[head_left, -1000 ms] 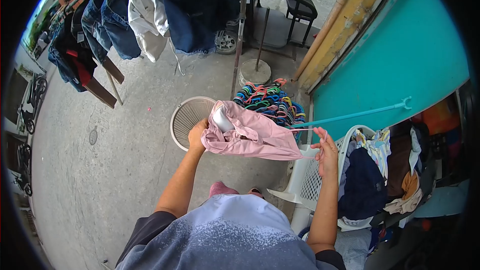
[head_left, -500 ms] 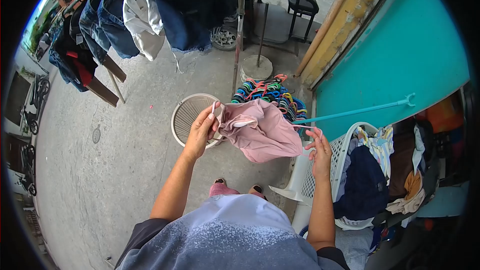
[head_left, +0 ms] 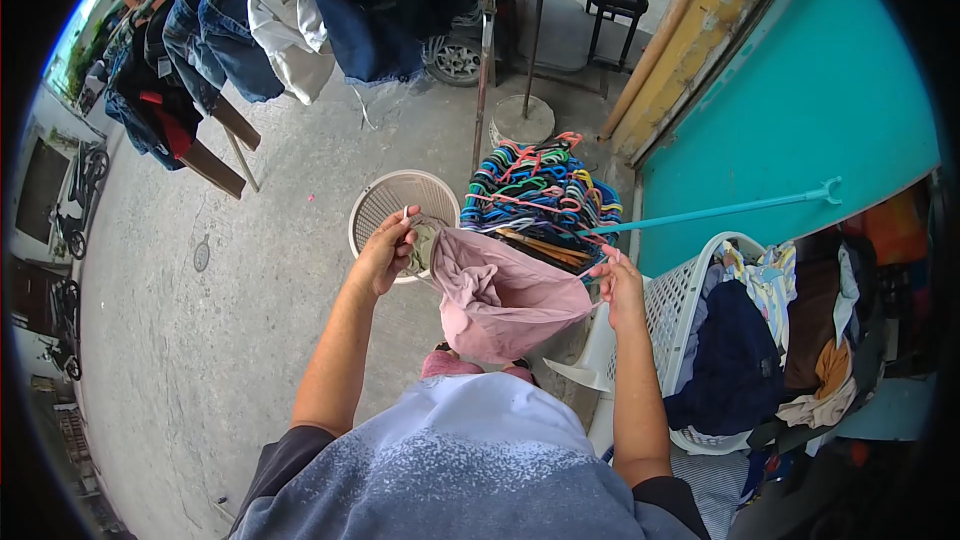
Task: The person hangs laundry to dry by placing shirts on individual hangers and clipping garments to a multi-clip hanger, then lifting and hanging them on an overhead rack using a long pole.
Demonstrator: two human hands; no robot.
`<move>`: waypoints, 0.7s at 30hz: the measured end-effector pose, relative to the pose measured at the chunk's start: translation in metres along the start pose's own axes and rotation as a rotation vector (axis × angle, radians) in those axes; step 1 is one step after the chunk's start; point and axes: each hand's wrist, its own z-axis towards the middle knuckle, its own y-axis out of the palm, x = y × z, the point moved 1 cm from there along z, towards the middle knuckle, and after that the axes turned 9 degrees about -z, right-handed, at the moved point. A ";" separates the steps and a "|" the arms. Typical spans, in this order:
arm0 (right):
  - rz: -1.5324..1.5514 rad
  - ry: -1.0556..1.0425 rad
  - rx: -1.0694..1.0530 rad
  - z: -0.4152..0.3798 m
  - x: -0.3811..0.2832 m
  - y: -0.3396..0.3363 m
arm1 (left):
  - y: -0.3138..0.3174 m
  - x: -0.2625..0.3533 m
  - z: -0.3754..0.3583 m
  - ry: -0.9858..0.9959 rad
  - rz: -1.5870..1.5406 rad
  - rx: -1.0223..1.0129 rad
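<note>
Head view: pink garment (head_left: 510, 302) between left grip (head_left: 382, 252) and right grip (head_left: 623, 290) (a strap (head_left: 406, 213) in each pinch)

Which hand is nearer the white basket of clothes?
Right. The right hand is close beside the white basket; the left hand is farther off, across the pink garment.

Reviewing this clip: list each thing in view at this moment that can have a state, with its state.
Pink garment: creased, sagging between both hands
Left hand: pinching one end of it
Right hand: pinching the other end
Round basket: upright on the ground, partly hidden
Hangers: heaped together
White laundry basket: filled with clothes
Dark denim: hanging
</note>
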 end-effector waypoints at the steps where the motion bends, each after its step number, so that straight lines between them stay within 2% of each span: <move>1: -0.042 0.103 -0.052 0.003 -0.002 0.007 | -0.002 0.000 0.004 -0.113 -0.008 0.009; 2: -0.040 0.060 -0.068 0.007 -0.009 0.010 | -0.005 0.004 0.008 -0.111 -0.010 0.016; 3: -0.039 0.021 -0.083 0.002 -0.034 0.019 | 0.008 0.023 -0.001 0.106 0.044 0.056; 4: 0.040 -0.167 -0.081 -0.016 -0.070 0.033 | 0.024 0.042 -0.017 0.322 0.101 0.096; 6: -0.010 -0.700 0.144 -0.075 -0.150 0.058 | 0.088 0.090 -0.084 1.022 0.209 0.060; 7: -0.013 -0.686 0.131 -0.078 -0.143 0.063 | 0.072 0.080 -0.088 1.016 0.211 0.079; 8: -0.115 -0.735 0.130 -0.078 -0.132 0.068 | 0.048 0.065 -0.100 1.408 0.399 0.097; 11: -0.411 -0.893 0.124 -0.072 -0.072 0.072 | 0.059 0.012 -0.102 0.947 0.952 0.176; 12: -0.501 -0.459 -0.225 -0.052 -0.005 0.067 | -0.010 -0.044 -0.091 0.547 1.066 0.233; 13: -0.785 0.055 -0.460 -0.045 0.104 0.031 | -0.078 -0.101 -0.082 0.131 1.234 0.245; 14: -0.906 0.566 -0.660 -0.067 0.155 0.001 | -0.153 -0.156 -0.108 -0.298 1.476 0.144; 15: -1.028 -0.160 -0.819 -0.072 0.244 -0.051 | -0.222 -0.202 -0.143 -0.676 1.361 0.058; 16: -0.926 0.055 -0.702 -0.086 0.239 -0.065 | -0.214 -0.196 -0.181 -0.799 0.889 0.271; 17: -0.957 0.329 -0.600 -0.092 0.200 -0.062 | -0.236 -0.202 -0.202 -0.753 0.314 0.437; 18: -0.680 0.528 -0.513 -0.093 0.177 -0.055 | -0.252 -0.209 -0.218 -0.654 -0.257 0.579; 20: -0.249 0.685 -0.596 -0.071 0.143 -0.027 | -0.208 -0.170 -0.204 -0.427 -0.464 0.635; 21: -0.148 0.617 -0.630 -0.058 0.127 -0.007 | -0.191 -0.156 -0.188 -0.291 -0.440 0.596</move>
